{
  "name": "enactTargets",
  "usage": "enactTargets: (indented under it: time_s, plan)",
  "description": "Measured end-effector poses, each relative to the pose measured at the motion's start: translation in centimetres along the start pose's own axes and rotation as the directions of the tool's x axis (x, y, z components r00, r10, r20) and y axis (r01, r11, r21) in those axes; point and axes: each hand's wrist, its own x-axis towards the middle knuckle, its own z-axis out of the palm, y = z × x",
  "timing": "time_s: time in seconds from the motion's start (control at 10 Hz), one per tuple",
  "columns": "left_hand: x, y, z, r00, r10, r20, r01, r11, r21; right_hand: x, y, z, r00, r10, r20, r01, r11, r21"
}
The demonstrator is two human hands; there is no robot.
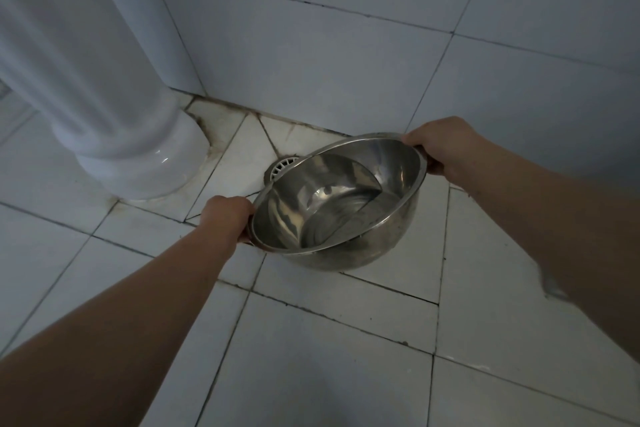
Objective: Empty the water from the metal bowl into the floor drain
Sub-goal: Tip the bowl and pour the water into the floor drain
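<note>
Just above the floor [311,340], the shiny, smudged bowl [363,253] tilts with water [329,198] pooled inside, its far rim covering part of the drain [282,165]. Left grip [227,218] and right grip [440,146] clasp opposite rims. Wall [346,80] stands close behind, pedestal [138,156] to the left.

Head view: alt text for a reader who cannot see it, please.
A left hand and right hand grip opposite sides of a tilted metal bowl, some water inside, above a floor drain by a tiled wall. A white pedestal stands nearby.
</note>
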Motion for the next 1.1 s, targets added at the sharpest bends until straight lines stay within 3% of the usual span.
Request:
enactTargets:
  time_s: [0.2,0.3,0.5,0.6,0.8,0.9,1.0,1.1]
  plan:
    - [0.4,0.0,-0.3,0.999,0.03,0.018,-0.031,0.998,0.052,0.0,-0.1,0.0,1.0,-0.001,-0.012,0.001,1.0,-0.006]
    - [0.8,-0.2,-0.5,0.998,0.039,0.053,-0.048,0.982,0.18,0.0,-0.1,0.0,1.0,-0.004,-0.011,0.004,1.0,0.011]
    - [0.9,-0.3,-0.4,0.993,0.112,-0.038,-0.094,0.945,0.314,0.1,-0.3,0.1,1.0,0.006,-0.003,-0.006,1.0,0.03]
    - [-0.2,0.0,0.0,0.985,0.173,-0.005,-0.136,0.792,0.596,0.2,-0.3,0.1,1.0,0.01,-0.007,-0.01,0.999,0.036]
    - [-0.2,0.1,-0.3,0.988,0.151,0.037,-0.142,0.781,0.608,0.4,-0.4,0.1,1.0,0.014,-0.006,-0.014,1.0,0.025]
    - [0.8,0.0,-0.1,0.987,0.147,0.061,-0.157,0.824,0.544,0.5,-0.3,0.1,1.0,0.017,-0.009,-0.017,0.999,0.05]
    - [1.3,0.0,-0.5,0.952,0.209,0.222,-0.296,0.452,0.842,0.7,-0.3,0.2,1.0,0.018,-0.015,-0.017,0.997,0.071]
    - [0.9,0.2,-0.9,0.956,0.228,0.182,-0.27,0.451,0.851,0.9,-0.3,0.3,1.0,0.025,-0.018,-0.023,0.997,0.077]
